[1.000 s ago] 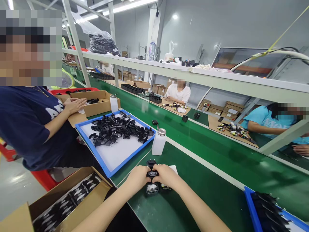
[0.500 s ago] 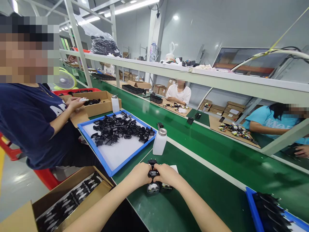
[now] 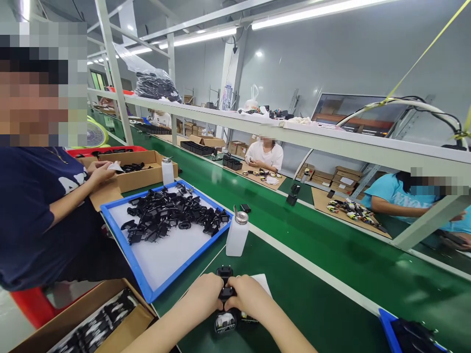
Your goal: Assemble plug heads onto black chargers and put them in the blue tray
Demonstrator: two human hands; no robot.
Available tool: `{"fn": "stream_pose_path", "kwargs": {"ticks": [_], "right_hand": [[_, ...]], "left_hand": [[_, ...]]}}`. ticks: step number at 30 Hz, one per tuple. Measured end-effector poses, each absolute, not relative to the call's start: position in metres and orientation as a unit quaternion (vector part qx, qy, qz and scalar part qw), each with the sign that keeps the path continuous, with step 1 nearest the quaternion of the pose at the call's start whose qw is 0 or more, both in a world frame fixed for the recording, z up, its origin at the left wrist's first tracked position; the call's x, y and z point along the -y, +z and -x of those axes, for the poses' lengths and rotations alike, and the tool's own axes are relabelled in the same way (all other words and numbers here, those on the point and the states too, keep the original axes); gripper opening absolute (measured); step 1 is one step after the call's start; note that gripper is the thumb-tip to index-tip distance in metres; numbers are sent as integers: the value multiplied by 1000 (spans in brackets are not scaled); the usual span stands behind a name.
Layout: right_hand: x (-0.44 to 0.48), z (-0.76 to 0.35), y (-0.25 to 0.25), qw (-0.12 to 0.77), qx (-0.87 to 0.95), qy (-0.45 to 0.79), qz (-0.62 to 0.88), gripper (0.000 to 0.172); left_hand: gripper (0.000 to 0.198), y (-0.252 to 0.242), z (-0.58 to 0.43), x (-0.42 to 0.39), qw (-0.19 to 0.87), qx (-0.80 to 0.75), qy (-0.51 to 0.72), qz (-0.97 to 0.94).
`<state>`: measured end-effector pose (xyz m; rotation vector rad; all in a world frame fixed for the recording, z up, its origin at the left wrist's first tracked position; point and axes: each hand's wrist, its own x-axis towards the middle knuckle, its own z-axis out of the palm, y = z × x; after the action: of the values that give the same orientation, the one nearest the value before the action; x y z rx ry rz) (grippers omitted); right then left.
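Head view. Bottom centre: the left hand (image 3: 201, 296) and right hand (image 3: 250, 297) are both curled closed, gripping a black plug adapter (image 3: 225, 292) between them. Directly below the hands, a black charger with a white label (image 3: 225, 322) and a smaller dark unit (image 3: 248, 319) lie on the green conveyor belt (image 3: 312, 314). A white paper sheet (image 3: 262, 283) lies just beside the right hand.

Up and left of the hands: a blue-rimmed tray (image 3: 123, 250) with a white liner carries a heap of black plug parts (image 3: 172, 215). A white squeeze bottle (image 3: 237, 236) with a metal cap stands just right of the tray.

Lower left: a cardboard box (image 3: 99, 318) holds rows of black items. Lower right corner: a second blue tray (image 3: 385, 331) holds more black parts.

Left edge: a co-worker in a navy T-shirt (image 3: 33, 215) has both hands (image 3: 98, 171) on a small white piece above another cardboard box (image 3: 140, 176).

Far side of the belt: two seated co-workers, one in a white shirt (image 3: 264, 156), one in a cyan shirt (image 3: 397, 202), each facing scattered small parts.
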<state>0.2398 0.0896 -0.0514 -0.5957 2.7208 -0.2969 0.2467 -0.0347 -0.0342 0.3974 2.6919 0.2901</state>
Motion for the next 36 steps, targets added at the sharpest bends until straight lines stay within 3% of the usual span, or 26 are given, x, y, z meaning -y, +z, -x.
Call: {"fn": "stream_pose_path", "kwargs": {"ticks": [11,19,24,30,36], "right_hand": [[-95,-230,-64,222,-944,-165,183,38],[-101,-239,-75,195,-928,-273,162,34],[-99,-240,-77,195,-925,-295,139,31],[-94,-236,-81,184,-936,-270,130,34],[-121,-227,-61,185,-926,-286,162,41]], "left_hand": [[26,-46,-235,29,286,-945,111,-116],[31,-83,-245,54,226,-920,303,-109],[42,-91,-249,55,220,-928,284,-96],[37,-76,-249,48,203,-937,273,-82],[29,-80,-259,53,172,-922,340,-61]]}}
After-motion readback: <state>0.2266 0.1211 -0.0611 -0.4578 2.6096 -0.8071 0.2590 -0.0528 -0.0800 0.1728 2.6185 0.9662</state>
